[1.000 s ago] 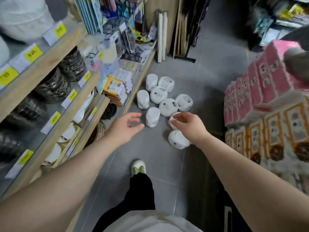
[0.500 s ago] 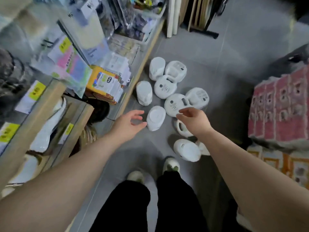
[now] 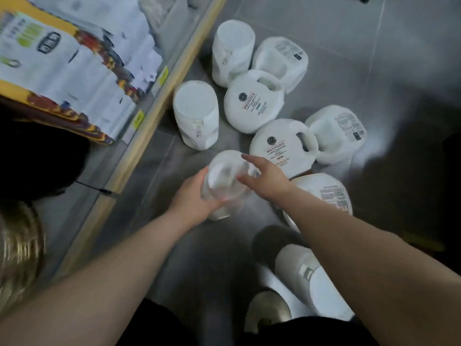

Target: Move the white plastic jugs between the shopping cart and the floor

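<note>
While white jug (image 3: 225, 186) is sitting low at the floor (image 3: 374, 58), it is looking smooth, stiff, probably heavy, wanting both sides clasped | left grip (image 3: 192, 199) is curling round 9 o'clock side | right grip (image 3: 265, 179) is pressing straightish fingers at 3 o'clock | other jugs (image 3: 254, 101) are lying at 12–2 o'clock

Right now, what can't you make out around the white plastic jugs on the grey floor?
Head view:
- White plastic jug held by left hand: motion-blurred; whether right hand grips it is unclear.
- Labelled white plastic jug: partly behind right forearm.
- Shopping cart: outside the frame.
- Round label print: too small.
</note>
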The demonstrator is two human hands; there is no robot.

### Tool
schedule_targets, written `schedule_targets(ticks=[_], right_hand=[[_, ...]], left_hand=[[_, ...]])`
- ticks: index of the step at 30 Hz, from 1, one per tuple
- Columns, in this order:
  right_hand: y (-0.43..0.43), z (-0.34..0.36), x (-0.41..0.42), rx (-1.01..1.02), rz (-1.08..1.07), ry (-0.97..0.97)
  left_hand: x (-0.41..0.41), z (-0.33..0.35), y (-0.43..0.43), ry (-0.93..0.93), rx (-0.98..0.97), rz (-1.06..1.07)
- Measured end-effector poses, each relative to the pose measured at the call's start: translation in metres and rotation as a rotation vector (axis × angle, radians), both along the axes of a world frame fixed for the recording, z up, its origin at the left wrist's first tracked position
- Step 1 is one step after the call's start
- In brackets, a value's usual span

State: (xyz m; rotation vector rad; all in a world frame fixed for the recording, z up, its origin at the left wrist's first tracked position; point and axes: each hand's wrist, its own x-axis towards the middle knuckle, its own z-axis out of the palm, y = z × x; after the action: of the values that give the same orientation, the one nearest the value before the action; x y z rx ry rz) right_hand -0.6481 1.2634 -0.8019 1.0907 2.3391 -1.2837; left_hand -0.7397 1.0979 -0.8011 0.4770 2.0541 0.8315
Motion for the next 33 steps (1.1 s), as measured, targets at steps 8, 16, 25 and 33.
schedule_targets(ticks=[8,16,25,33], right_hand=[[0.015,-0.086,-0.020,-0.314,-0.147,0.101],[-0.006,-0.041,-0.020,-0.503,-0.363,0.197],[-0.057,0.209,-0.018,-0.558,-0.347,0.302],[-0.121,0.446,-0.013,-0.547,-0.265,0.334]], left_hand=[[-0.006,-0.077,0.010,-0.090,0.069,0.103],[-0.013,-0.040,-0.003,-0.192,0.217,0.154],[-0.015,0.213,-0.050,-0.186,0.277,0.168],[-0.004,0.450,-0.130,-0.036,0.312,0.194]])
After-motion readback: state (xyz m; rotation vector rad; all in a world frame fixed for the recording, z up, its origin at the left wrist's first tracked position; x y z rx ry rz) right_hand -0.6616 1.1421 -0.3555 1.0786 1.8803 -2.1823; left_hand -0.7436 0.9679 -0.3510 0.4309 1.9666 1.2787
